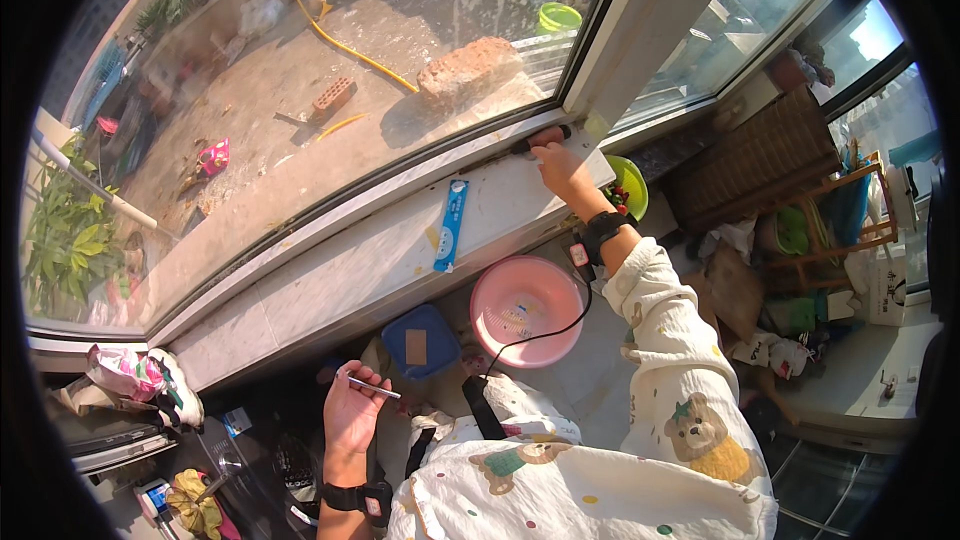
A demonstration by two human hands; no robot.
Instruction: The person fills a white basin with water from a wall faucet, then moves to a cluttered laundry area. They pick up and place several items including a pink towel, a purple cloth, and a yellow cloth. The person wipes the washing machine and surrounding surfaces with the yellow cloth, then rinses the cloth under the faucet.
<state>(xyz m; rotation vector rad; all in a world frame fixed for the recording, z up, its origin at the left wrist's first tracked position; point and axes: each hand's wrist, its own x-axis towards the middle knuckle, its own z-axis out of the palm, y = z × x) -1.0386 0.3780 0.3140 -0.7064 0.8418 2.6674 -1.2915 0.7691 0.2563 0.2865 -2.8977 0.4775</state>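
Note:
My left hand (352, 412) is raised palm-up at the lower middle, its fingers closed around a thin silver metal rod (373, 388) that points right. My right hand (564, 169) reaches to the far right end of the white marble window sill (352, 270). Its fingers are on a small dark object with a reddish-brown middle (546, 137), close against the window frame; what it is cannot be made out. A long blue printed packet (452, 225) lies on the sill, left of my right hand.
Below the sill stand a pink plastic basin (527, 345), a blue lidded container (421, 341) and a green basket (628, 191) holding red things. A cable (551, 331) runs from my right wrist. Shoes (180, 394) sit at the sill's left end. Beyond the glass lies a brick (335, 95).

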